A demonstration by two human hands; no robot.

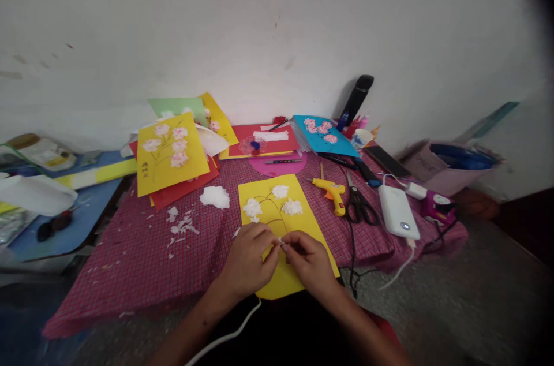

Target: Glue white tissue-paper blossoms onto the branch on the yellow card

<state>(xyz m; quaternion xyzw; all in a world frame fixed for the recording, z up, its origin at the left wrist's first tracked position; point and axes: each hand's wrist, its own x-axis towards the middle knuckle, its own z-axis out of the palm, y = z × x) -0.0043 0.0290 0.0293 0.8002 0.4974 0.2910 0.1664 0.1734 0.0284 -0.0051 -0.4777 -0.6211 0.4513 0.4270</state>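
Note:
Over a yellow sheet of card (308,221), my left hand (251,256) and my right hand (308,259) meet fingertip to fingertip. Both are closed in a pinch on a small white piece of paper (280,241), mostly hidden by the fingers. The card bears a drawn brown branch (283,217) and several crumpled white paper flowers (291,207). Left of the card lies a torn piece of white paper (215,197), with small paper scraps (184,226) beside it.
On the right lie a yellow glue gun (331,193), black-handled scissors (359,204) and a white power bank (398,213). Finished flower pictures on yellow card (168,175) and blue card (324,144) rest toward the wall. A checked cloth (142,273) covers the table.

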